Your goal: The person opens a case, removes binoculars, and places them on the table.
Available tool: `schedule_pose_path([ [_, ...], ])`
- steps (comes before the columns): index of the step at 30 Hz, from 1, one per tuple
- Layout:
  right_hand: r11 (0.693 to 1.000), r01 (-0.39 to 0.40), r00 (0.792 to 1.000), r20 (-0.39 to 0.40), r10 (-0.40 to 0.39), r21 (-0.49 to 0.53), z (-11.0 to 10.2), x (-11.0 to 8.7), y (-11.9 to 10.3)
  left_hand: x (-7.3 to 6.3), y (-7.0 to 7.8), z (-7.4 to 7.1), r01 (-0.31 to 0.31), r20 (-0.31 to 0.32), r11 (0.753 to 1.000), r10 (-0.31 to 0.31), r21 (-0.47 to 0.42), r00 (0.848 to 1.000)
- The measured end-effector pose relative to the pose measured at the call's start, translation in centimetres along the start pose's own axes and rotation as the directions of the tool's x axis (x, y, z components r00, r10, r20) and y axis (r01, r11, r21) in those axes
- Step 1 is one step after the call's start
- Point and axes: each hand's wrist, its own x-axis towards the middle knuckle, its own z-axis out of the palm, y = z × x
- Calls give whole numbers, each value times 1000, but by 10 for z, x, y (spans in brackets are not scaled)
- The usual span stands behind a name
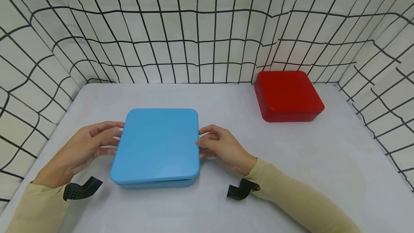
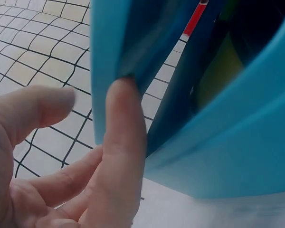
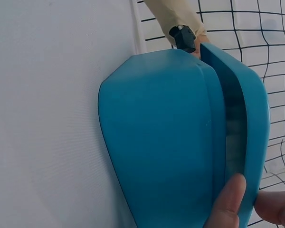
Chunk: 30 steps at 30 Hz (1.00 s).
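A square light-blue lid (image 1: 156, 141) sits slightly raised on a blue box (image 1: 158, 184) on the white table. In the right wrist view a gap runs between the lid and the box wall (image 3: 161, 128). My right hand (image 1: 223, 146) pinches the lid's right edge, one fingertip inside the gap and another digit outside. At the left edge, my left hand (image 1: 88, 150) supports the lid with a fairly straight finger under its rim, the thumb held apart from it. Through the gap in the left wrist view shows something yellowish (image 2: 222, 71) inside the box; most of the interior is hidden.
A closed red box (image 1: 289, 91) stands at the back right of the white table (image 1: 226, 204). White walls with a black grid (image 1: 207, 28) enclose the table at the back and both sides. Black wrist mounts (image 1: 240, 190) are strapped over beige sleeves (image 1: 297, 197).
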Motion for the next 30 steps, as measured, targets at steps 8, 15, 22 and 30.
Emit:
schedule_pose_path([
  [8,1000,1,1000,4,-1,-2,-2,1,1,-4,1,2,26,22,997,-27,73,999],
  [15,1000,20,1000,9,-20,7,-4,0,-1,-4,3,1,-16,38,995,12,103,999],
  [22,1000,21,1000,3,-21,12,-4,1,-4,-3,6,0,-17,48,995,13,95,999],
  [30,999,39,999,14,-39,3,-3,2,-9,-7,10,1,-22,12,990,21,139,1000],
])
